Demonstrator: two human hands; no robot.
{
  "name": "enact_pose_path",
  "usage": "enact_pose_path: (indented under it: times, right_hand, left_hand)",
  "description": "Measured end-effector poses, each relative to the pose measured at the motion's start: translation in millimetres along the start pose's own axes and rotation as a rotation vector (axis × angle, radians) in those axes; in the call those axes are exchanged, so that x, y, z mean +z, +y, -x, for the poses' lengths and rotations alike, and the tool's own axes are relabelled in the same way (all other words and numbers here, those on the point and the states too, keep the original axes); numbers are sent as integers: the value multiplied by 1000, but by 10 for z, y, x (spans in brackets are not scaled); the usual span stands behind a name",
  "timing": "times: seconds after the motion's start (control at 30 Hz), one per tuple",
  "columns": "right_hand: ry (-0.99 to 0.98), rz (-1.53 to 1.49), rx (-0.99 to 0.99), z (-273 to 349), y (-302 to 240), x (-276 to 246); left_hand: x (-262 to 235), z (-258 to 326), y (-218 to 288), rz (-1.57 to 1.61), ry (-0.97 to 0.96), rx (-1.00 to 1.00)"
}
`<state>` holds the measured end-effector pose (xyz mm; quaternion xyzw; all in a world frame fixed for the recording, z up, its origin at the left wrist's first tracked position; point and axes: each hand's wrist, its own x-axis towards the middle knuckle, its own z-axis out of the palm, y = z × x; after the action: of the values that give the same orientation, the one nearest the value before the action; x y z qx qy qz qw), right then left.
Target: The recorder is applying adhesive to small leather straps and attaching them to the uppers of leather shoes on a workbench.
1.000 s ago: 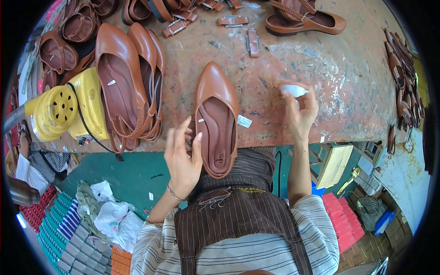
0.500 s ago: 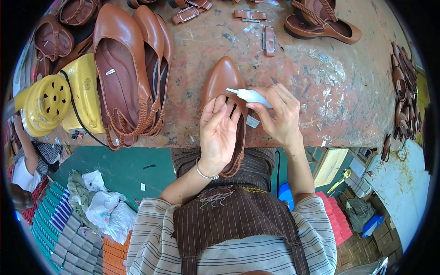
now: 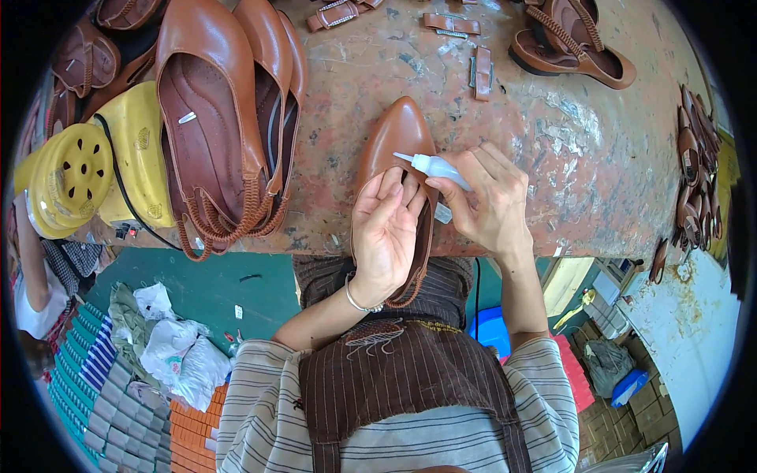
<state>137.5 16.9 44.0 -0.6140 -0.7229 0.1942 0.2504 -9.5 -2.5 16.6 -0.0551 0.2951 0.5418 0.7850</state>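
A brown pointed slingback shoe (image 3: 397, 130) lies at the near edge of the bench, toe pointing away from me and strap hanging over the edge. My left hand (image 3: 385, 243) is palm up inside it, its fingertips tucked under the upper at the throat. Between the thumb and fingers of my right hand (image 3: 498, 203) is a small white squeeze bottle (image 3: 435, 167), probably glue. Its thin nozzle points left, over the upper just behind the toe and close to the edge of the opening. Whether the tip touches the leather I cannot tell.
Finished-looking brown shoes (image 3: 209, 31) stand at left, beside a yellow machine (image 3: 130, 134) with a black cord. Buckled brown straps (image 3: 482, 72) lie at the back, with more shoes (image 3: 576, 59) at back right. The worn bench (image 3: 339, 87) ends just before my apron.
The view has shifted slightly, so the bench things sit a little differently. Both hands, the shoe and the bottle keep nearly the same arrangement; the nozzle stays over the upper.
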Motion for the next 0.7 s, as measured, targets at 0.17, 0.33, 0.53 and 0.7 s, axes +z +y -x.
enact_pose_path:
  times: [0.17,0.33,0.53,0.7]
  right_hand:
    - [-25,52,-6,-48,-56,-47]
    - [-35,45,-4,-71,-75,-55]
    - [-60,38,22,-59,-63,-91]
    - [-39,49,33,-19,-29,-121]
  left_hand:
    - [-67,5,-17,16,-39,13]
    - [-107,7,-30,23,-65,28]
    - [-98,9,-27,17,-34,28]
    - [-96,-6,-29,21,-33,13]
